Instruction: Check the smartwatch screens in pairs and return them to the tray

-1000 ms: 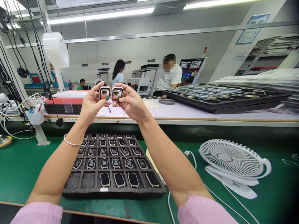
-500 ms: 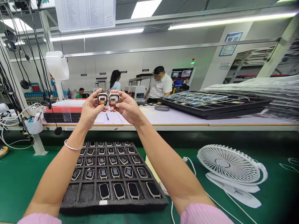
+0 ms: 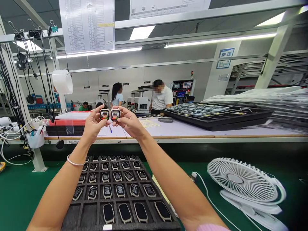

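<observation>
My left hand pinches a smartwatch case by its edges, with the lit screen facing me. Close beside it, my right hand grips a second smartwatch case, also lit with a coloured picture. Both are held up in front of me at about the height of the shelf. Below my forearms lies a black foam tray with rows of strapless watch cases, such as the dark-screened watch in the front row. The two front-left compartments hold no watch. My left forearm covers part of the tray's left side.
A white fan stands on the green mat at right, near a white cable. Across the raised shelf are black trays and a red-edged stack. Cables hang at left. Two people stand beyond.
The camera view has tilted up, so the shelf, tray and hands sit lower in the picture. Both hands keep hold of the two watches, side by side.
</observation>
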Demonstrator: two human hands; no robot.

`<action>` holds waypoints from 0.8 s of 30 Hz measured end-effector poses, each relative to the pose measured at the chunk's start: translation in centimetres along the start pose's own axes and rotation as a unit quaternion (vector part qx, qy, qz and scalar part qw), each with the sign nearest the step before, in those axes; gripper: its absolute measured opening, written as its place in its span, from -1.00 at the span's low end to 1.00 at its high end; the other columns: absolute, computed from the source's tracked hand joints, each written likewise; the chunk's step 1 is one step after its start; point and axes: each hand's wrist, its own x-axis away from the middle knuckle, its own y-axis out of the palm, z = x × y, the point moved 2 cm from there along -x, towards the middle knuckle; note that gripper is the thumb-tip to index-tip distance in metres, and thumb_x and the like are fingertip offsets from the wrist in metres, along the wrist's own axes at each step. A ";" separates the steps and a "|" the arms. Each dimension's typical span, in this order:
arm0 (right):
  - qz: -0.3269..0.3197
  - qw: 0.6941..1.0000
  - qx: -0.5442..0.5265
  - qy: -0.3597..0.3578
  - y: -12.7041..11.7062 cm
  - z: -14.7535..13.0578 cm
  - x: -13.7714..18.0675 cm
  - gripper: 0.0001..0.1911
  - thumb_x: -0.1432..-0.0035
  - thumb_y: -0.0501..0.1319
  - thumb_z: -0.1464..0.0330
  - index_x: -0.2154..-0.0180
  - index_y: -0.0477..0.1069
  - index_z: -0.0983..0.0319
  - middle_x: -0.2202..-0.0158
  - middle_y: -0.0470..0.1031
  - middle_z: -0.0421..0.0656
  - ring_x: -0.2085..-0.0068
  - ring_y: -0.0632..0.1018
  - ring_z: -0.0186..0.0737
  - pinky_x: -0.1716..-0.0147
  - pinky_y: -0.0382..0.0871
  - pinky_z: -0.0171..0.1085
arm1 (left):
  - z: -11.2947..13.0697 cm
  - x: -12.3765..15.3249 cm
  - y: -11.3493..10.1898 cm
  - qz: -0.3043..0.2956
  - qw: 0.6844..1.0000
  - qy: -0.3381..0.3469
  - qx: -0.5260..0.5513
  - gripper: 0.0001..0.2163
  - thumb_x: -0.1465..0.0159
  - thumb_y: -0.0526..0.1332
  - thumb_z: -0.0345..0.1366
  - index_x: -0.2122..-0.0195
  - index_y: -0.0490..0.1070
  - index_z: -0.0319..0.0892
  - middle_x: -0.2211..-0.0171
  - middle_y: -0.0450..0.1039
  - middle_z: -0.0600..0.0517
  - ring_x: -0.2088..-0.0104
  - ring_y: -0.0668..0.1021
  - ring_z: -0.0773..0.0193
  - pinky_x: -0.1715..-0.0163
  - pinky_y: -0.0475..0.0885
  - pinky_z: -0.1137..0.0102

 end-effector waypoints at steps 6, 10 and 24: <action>-0.008 1.000 0.020 0.002 0.0 -0.1 0.2 -0.51 0.05 0.24 0.50 0.01 0.37 0.18 0.33 0.51 -0.27 0.43 0.55 -0.34 0.38 0.39 -0.29 | -0.1 0.2 -0.1 0.014 1.000 -0.004 -0.002 -0.39 0.02 0.40 -0.44 -0.12 0.42 -0.13 0.38 0.50 0.13 0.49 0.57 0.41 0.42 0.51 0.46; -0.014 1.000 0.028 0.002 0.0 0.1 0.3 -0.51 0.03 0.26 0.49 0.00 0.37 0.18 0.33 0.50 -0.27 0.42 0.55 -0.35 0.39 0.38 -0.30 | -0.2 0.3 -0.2 0.016 1.000 -0.004 -0.001 -0.40 0.03 0.43 -0.41 -0.10 0.43 -0.13 0.31 0.54 0.09 0.50 0.56 0.43 0.42 0.50 0.46; 0.034 0.989 -0.050 0.132 0.8 7.6 11.9 -0.52 -0.02 0.33 0.46 -0.02 0.39 0.14 0.27 0.49 -0.23 0.38 0.55 -0.32 0.34 0.46 -0.27 | -5.5 12.3 -1.4 0.024 0.984 -0.174 -0.012 -0.42 -0.04 0.42 -0.37 -0.13 0.39 -0.13 0.25 0.56 0.04 0.45 0.60 0.38 0.38 0.56 0.45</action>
